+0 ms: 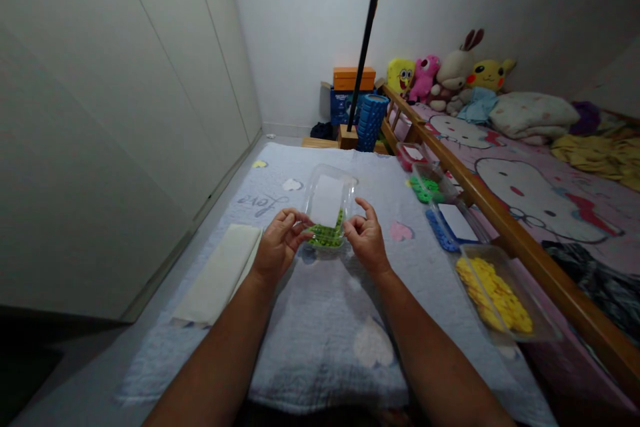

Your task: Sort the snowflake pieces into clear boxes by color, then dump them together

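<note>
A clear plastic box (327,203) with a white label and green pieces in its near end lies on a pale blue blanket (320,320). My left hand (281,243) is curled at the box's near left corner, fingertips pinched on small green pieces. My right hand (367,235) hovers at the near right corner, fingers bent and pinched together; whether anything is in them I cannot make out.
To the right stand open trays of yellow pieces (495,297), blue pieces (443,227) and green pieces (425,188) beside a wooden bed rail (500,220). A folded white cloth (220,273) lies left. A black pole (367,33) and boxes stand behind.
</note>
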A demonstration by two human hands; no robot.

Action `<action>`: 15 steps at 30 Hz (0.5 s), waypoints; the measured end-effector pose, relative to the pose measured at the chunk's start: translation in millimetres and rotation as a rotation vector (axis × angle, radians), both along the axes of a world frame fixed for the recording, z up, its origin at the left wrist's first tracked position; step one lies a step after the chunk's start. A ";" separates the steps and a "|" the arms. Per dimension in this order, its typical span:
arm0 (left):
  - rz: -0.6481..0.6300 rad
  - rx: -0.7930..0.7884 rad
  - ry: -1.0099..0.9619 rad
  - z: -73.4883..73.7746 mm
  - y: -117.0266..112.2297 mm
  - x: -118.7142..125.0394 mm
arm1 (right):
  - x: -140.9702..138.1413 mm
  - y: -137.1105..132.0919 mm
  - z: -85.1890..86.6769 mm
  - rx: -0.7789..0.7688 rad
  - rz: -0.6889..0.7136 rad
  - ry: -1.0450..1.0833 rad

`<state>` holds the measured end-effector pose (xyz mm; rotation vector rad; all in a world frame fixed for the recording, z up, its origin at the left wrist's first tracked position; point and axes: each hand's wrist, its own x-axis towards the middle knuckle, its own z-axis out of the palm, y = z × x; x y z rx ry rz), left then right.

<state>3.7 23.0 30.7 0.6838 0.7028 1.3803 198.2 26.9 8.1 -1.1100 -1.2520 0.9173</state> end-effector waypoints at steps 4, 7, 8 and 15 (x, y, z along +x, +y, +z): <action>0.137 0.072 0.318 -2.2 3.6 -5.1 | -0.8 -1.6 1.7 0.000 -0.027 -0.066; 0.200 0.102 0.579 -7.7 5.9 -5.6 | -1.0 -3.7 3.7 0.002 -0.059 -0.160; 0.219 0.114 0.658 -9.6 6.2 -5.4 | -1.0 -4.2 4.1 0.003 -0.072 -0.198; 0.320 0.183 1.128 -17.8 7.4 -5.8 | -1.7 -4.3 0.0 -0.028 -0.169 -0.466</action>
